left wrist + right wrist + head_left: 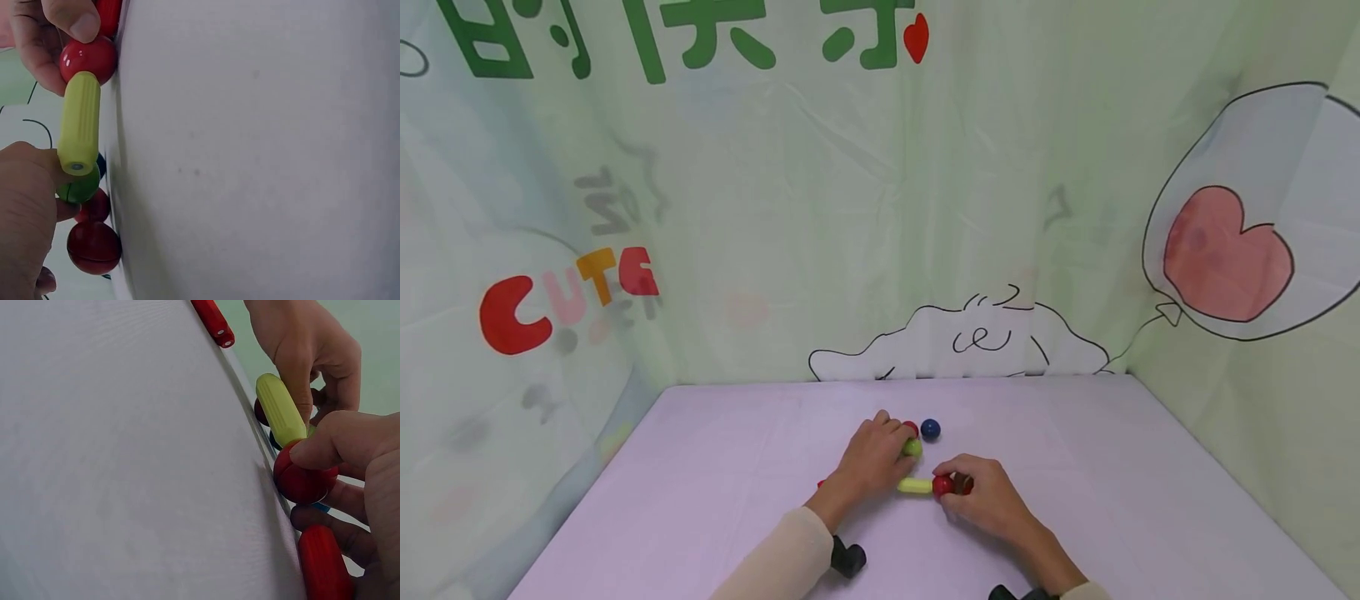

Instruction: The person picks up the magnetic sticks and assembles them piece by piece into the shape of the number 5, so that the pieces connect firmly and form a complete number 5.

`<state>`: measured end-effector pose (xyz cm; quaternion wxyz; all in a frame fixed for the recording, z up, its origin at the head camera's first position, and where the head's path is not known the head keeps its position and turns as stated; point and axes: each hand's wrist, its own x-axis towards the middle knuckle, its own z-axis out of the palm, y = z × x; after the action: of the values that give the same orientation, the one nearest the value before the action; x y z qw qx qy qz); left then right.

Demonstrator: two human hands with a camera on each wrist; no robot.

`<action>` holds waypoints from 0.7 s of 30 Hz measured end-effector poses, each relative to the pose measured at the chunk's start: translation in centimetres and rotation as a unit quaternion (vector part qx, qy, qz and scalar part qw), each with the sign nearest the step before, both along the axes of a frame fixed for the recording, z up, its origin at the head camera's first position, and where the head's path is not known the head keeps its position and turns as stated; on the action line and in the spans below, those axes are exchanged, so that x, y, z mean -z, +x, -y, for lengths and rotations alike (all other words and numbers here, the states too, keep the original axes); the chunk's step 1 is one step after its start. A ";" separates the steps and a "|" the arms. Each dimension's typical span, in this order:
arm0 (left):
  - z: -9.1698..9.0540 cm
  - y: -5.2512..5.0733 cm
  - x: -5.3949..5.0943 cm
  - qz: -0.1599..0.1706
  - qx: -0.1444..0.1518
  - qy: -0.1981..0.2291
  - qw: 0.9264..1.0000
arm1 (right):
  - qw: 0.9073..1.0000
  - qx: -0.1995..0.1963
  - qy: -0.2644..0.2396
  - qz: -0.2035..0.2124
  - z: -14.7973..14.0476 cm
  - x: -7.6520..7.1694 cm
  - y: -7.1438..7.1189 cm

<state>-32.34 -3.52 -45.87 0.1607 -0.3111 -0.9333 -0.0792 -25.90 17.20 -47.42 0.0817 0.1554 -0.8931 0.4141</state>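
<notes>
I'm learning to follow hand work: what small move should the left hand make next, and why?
Probably bring the glossy green ball to the free end of the ridged yellow plastic-looking rod: the left hand grips that ball, the right hand holds the glossy red ball at the rod's other end, and the free end bears no ball.

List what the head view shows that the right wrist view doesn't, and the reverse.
Only the head view: the red, pink and orange "CUTE" lettering and the pink heart inside a drawn balloon.

Only the right wrist view: the pale-dotted ends of two red rods.

Both: the left hand, and the right hand pinching a red ball that meets a yellow rod.
</notes>
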 end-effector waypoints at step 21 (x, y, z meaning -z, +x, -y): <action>1.8 1.6 -0.1 0.001 0.020 0.028 0.999 | 1.000 0.013 0.009 0.015 0.2 0.0 0.0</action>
<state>-30.78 -5.28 -45.77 0.1665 -0.3254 -0.9244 -0.1090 -25.87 17.00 -47.43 0.0728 0.1380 -0.8999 0.4073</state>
